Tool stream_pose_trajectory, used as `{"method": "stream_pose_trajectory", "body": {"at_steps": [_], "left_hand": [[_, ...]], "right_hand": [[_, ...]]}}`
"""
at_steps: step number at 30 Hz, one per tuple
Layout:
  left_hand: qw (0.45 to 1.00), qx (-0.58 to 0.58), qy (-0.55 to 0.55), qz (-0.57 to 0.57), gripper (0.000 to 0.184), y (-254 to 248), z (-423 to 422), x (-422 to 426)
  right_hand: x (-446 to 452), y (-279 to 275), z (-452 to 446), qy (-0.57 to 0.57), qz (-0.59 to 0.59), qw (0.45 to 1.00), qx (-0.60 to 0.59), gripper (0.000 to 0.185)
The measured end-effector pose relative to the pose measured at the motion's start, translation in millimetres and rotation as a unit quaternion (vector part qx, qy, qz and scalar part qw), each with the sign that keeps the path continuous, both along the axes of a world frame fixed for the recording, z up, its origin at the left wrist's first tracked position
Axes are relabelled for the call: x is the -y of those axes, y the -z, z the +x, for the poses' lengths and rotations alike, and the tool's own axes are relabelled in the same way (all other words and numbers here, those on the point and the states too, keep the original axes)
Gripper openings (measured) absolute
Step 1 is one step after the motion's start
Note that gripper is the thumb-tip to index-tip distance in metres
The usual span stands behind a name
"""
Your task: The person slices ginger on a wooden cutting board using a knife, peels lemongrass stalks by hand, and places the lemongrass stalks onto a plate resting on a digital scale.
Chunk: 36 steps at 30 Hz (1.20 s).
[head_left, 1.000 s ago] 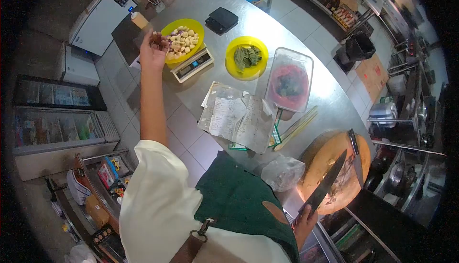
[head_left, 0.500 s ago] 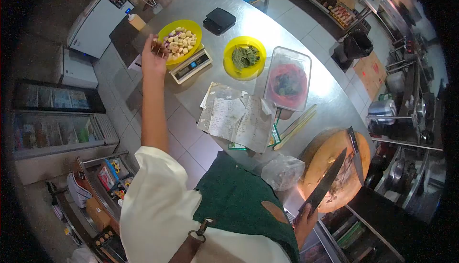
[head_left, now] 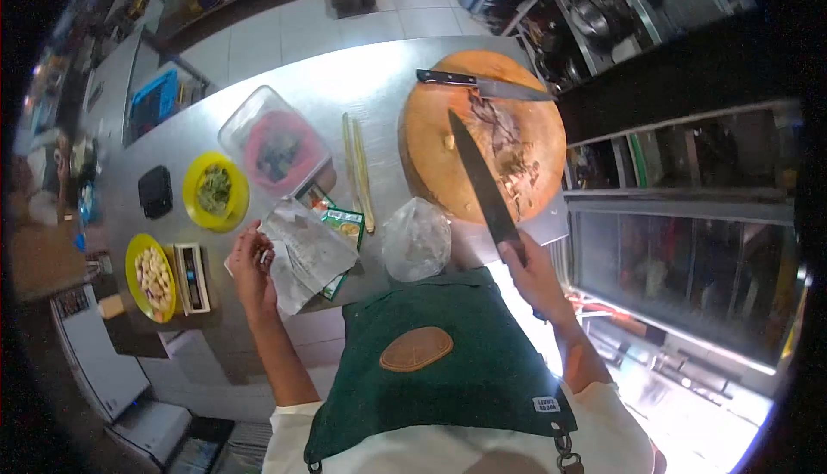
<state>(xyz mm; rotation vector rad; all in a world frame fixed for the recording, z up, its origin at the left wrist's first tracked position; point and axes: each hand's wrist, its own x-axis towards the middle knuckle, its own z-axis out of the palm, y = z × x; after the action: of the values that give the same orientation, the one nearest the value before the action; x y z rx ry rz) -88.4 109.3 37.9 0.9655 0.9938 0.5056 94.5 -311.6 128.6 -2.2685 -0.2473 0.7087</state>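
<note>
My right hand (head_left: 532, 278) grips the handle of a large kitchen knife (head_left: 482, 177), its dark blade slanting over the round wooden chopping board (head_left: 543, 168). A second knife (head_left: 508, 89) with a black handle lies across the board's far side, beside dark scraps. My left hand (head_left: 252, 263) has loosely curled, parted fingers with nothing visible in them. It is just left of the worn handwritten papers (head_left: 314, 246). Farther left, a yellow bowl (head_left: 135, 254) of peeled garlic or shallots stands against a small scale (head_left: 191, 278). Another yellow bowl (head_left: 239, 207) contains green leaves.
A clear plastic container (head_left: 245, 111) with a pink bag inside stands behind the papers. Lemongrass-like stalks (head_left: 357, 173), green packets (head_left: 345, 223) and a crumpled plastic bag (head_left: 417, 240) lie between papers and board. A black scale (head_left: 155, 192) sits at the left.
My view has swung right towards the board. My left hand has come away from the bowl of peeled cloves to beside the papers. My right hand still holds the knife, now over the board.
</note>
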Motion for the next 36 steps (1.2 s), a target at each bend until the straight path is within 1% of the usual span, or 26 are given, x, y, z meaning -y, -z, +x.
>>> {"method": "stream_pose_trajectory", "body": {"at_steps": [2, 3, 4, 7, 8, 9, 10, 12, 13, 14, 16, 18, 19, 20, 22, 23, 24, 26, 28, 30, 31, 32, 33, 34, 35, 36], "left_hand": [[1.000, -0.015, 0.016, -0.011, 0.030, -9.3, 14.6, 10.8], [1.000, -0.011, 0.026, -0.007, 0.028, -12.8, 20.3, 16.1], [0.999, -0.008, 0.034, -0.004, 0.027, -16.9, 26.7, 21.5], [0.997, 0.010, 0.061, 0.038, 0.024, -18.4, 42.7, 37.4], [0.994, 0.013, 0.084, 0.067, 0.024, -16.3, 46.0, 42.7], [0.995, 0.017, 0.085, 0.048, 0.023, -15.8, 51.5, 49.1], [0.995, 0.015, 0.087, 0.055, 0.023, -22.0, 60.4, 57.3], [0.984, -0.039, 0.161, 0.073, 0.025, -35.5, 72.8, 80.1], [0.977, -0.041, 0.183, 0.099, 0.025, -38.1, 80.7, 90.8], [0.977, -0.047, 0.182, 0.102, 0.025, -37.5, 88.4, 99.1], [0.945, -0.043, 0.279, 0.166, 0.026, -34.3, 104.0, 113.8], [0.930, -0.052, 0.301, 0.204, 0.027, -34.9, 125.0, 134.1], [0.913, -0.059, 0.327, 0.237, 0.029, -34.7, 135.0, 144.9], [0.913, -0.064, 0.325, 0.238, 0.029, -31.5, 146.4, 154.3], [0.886, -0.033, 0.376, 0.269, 0.030, -22.6, 169.0, 170.8], [0.886, -0.036, 0.373, 0.272, 0.030, -22.3, 178.4, 178.5], [0.872, -0.043, 0.387, 0.296, 0.031, -22.1, 188.2, 185.4], [0.856, -0.052, 0.400, 0.322, 0.032, -21.0, 205.6, 194.9], [0.806, -0.070, 0.395, 0.435, 0.038, -16.3, 221.0, 199.2], [0.811, -0.079, 0.369, 0.447, 0.042, -9.8, 237.5, 196.3], [0.816, -0.085, 0.344, 0.457, 0.045, -5.9, 245.3, 192.5], [0.817, -0.093, 0.336, 0.459, 0.045, 0.0, 252.8, 187.4], [0.793, -0.084, 0.360, 0.483, 0.040, 6.4, 259.6, 181.3], [0.769, -0.077, 0.383, 0.505, 0.036, 13.3, 262.8, 176.4], [0.774, -0.088, 0.371, 0.506, 0.036, 20.8, 264.6, 173.7], [0.750, -0.071, 0.376, 0.539, 0.034, 28.3, 266.7, 172.1]], "right_hand": [[10.3, -9.0, 8.3, 0.032, -0.004, 0.999, 0.042, 0.035], [16.9, -13.4, 15.3, 0.036, -0.036, 0.996, 0.074, 0.035], [24.0, -17.5, 24.7, 0.028, -0.032, 0.993, 0.112, 0.033], [56.6, -2.9, 66.3, 0.046, -0.042, 0.988, 0.145, 0.030], [67.7, 5.9, 81.5, 0.013, -0.074, 0.973, 0.219, 0.028], [76.6, 12.8, 98.5, -0.019, -0.105, 0.950, 0.292, 0.025], [82.2, 13.4, 116.2, -0.016, -0.098, 0.951, 0.292, 0.025], [92.3, 15.8, 145.4, -0.081, -0.129, 0.961, 0.230, 0.021], [97.4, 22.2, 157.6, -0.113, -0.138, 0.948, 0.263, 0.017], [99.1, 26.0, 167.4, -0.113, -0.133, 0.950, 0.259, 0.017], [101.0, 31.1, 183.4, -0.138, -0.105, 0.948, 0.266, 0.017], [103.9, 46.0, 196.0, -0.147, -0.094, 0.952, 0.252, 0.020], [105.4, 57.7, 202.0, -0.148, -0.063, 0.944, 0.288, 0.023], [104.5, 64.3, 207.2, -0.150, -0.031, 0.934, 0.323, 0.027], [100.6, 71.0, 216.9, -0.163, -0.002, 0.926, 0.341, 0.032], [97.9, 72.9, 220.4, -0.172, 0.023, 0.915, 0.364, 0.037], [95.6, 75.2, 222.4, -0.172, 0.028, 0.915, 0.364, 0.037], [92.4, 80.5, 222.0, -0.147, 0.008, 0.935, 0.324, 0.040], [91.8, 81.2, 221.7, -0.130, 0.017, 0.946, 0.295, 0.039], [90.0, 84.1, 219.5, -0.120, 0.029, 0.956, 0.265, 0.038], [90.6, 86.2, 217.8, -0.120, 0.033, 0.943, 0.309, 0.038], [91.7, 88.9, 216.9, -0.120, 0.038, 0.928, 0.351, 0.038], [93.7, 94.4, 218.4, -0.131, 0.037, 0.914, 0.382, 0.038], [91.7, 92.0, 217.1, -0.143, 0.046, 0.913, 0.380, 0.038], [88.6, 84.3, 216.1, -0.138, 0.036, 0.925, 0.353, 0.035], [85.4, 79.1, 214.9, -0.133, 0.025, 0.936, 0.326, 0.032]]}}
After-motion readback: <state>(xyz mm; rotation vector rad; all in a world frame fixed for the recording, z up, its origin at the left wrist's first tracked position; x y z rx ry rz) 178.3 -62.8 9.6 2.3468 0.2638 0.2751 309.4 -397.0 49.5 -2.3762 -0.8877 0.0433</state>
